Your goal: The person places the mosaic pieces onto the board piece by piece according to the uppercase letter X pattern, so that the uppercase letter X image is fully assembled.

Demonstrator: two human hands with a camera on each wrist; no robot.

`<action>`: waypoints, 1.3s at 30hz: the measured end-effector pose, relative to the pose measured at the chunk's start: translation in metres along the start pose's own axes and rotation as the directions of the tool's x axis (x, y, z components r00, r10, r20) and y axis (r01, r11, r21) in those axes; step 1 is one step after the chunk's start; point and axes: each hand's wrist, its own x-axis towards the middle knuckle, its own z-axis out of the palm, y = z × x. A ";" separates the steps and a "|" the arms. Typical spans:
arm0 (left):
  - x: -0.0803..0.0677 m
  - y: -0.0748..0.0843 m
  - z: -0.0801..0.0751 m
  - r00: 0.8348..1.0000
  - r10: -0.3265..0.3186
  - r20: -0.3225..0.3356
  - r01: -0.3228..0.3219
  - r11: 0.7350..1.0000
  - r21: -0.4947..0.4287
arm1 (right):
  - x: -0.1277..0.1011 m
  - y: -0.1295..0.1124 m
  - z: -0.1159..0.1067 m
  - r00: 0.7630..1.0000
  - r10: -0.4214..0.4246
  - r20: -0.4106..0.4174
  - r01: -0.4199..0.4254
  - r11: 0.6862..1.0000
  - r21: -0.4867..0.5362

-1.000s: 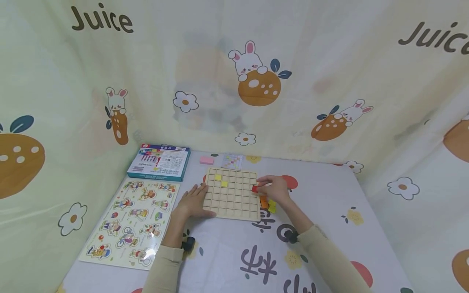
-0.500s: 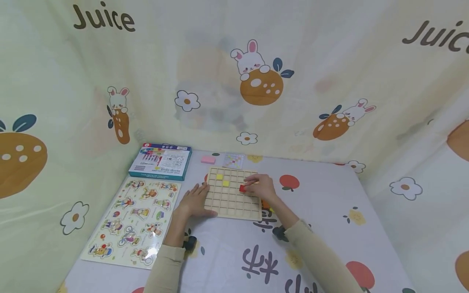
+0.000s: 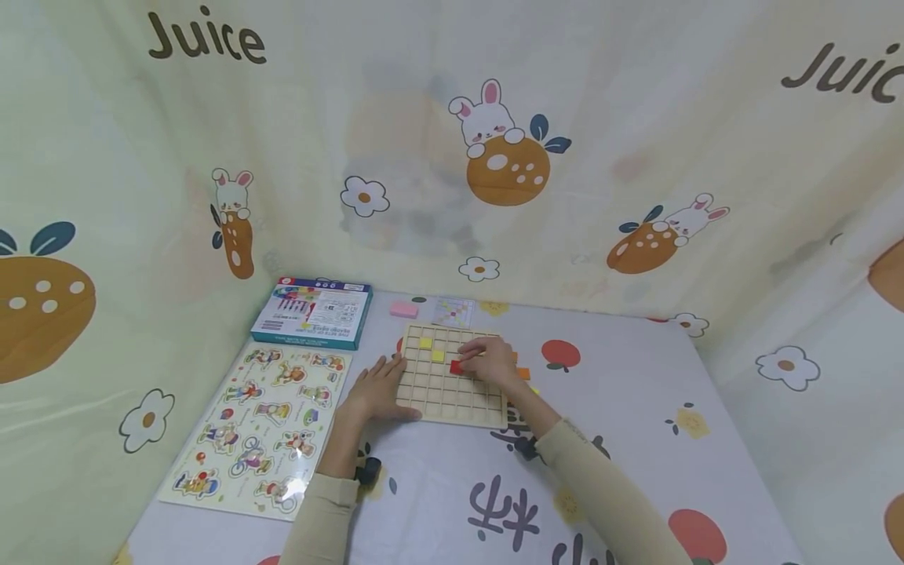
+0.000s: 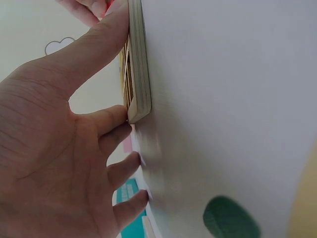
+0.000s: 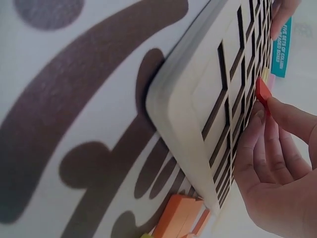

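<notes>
A pale wooden grid board (image 3: 452, 397) lies on the cloth, seen from its edge in both wrist views. Two yellow tiles (image 3: 439, 356) sit diagonally to each other in its upper-left cells. With thumb and fingertips, my right hand (image 3: 492, 363) pinches a red square tile (image 3: 455, 366) low over the middle of the grid; in the right wrist view the tile (image 5: 262, 90) is tilted. My left hand (image 3: 377, 390) rests spread at the board's left edge, its thumb along the near side and its fingers fairly straight.
Orange tiles (image 3: 523, 373) lie just right of the board, partly behind my right hand. Beyond the board are a pink block (image 3: 404, 309) and a small pattern card (image 3: 454, 311). A picture puzzle board (image 3: 240, 428) and a teal-edged box (image 3: 311, 314) stand at left.
My right hand has carried the red tile leftward from the board's right edge to its middle. My left hand has stayed at the left edge.
</notes>
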 end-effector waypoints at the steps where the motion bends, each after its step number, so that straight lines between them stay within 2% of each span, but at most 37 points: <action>1: 0.000 0.001 0.000 1.000 -0.002 0.002 0.002 1.000 0.001 | 0.000 0.000 0.001 1.000 0.002 0.004 -0.002 1.000 0.000; 13: 0.001 0.007 0.001 1.000 -0.010 0.000 0.010 1.000 -0.005 | 0.000 -0.002 0.006 1.000 0.003 0.022 -0.002 0.999 -0.051; 25: 0.000 0.010 -0.002 1.000 -0.003 0.011 0.003 1.000 0.000 | -0.004 -0.001 0.006 1.000 0.004 0.003 -0.004 0.995 -0.099; 39: -0.004 0.007 -0.002 1.000 -0.012 -0.004 0.012 1.000 -0.004 | -0.031 0.006 -0.014 0.997 -0.051 -0.053 0.050 0.998 -0.026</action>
